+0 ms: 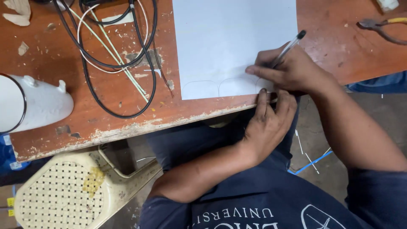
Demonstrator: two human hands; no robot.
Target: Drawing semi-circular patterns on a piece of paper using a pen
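A white sheet of paper (233, 38) lies on the worn wooden table (85, 97), with faint curved pencil-like arcs drawn along its near edge. My right hand (292, 70) grips a clear ballpoint pen (290, 46) with a black cap, its tip down at the sheet's near right corner. My left hand (269, 123) rests at the table's edge just below, fingers pressing on the paper's corner beside the pen tip.
Looped black and white cables (114, 46) lie left of the paper. A white ceramic piece (36, 104) sits at the far left edge. Pliers with a yellow handle (381, 26) lie at the top right. A cream plastic chair (72, 191) stands below the table.
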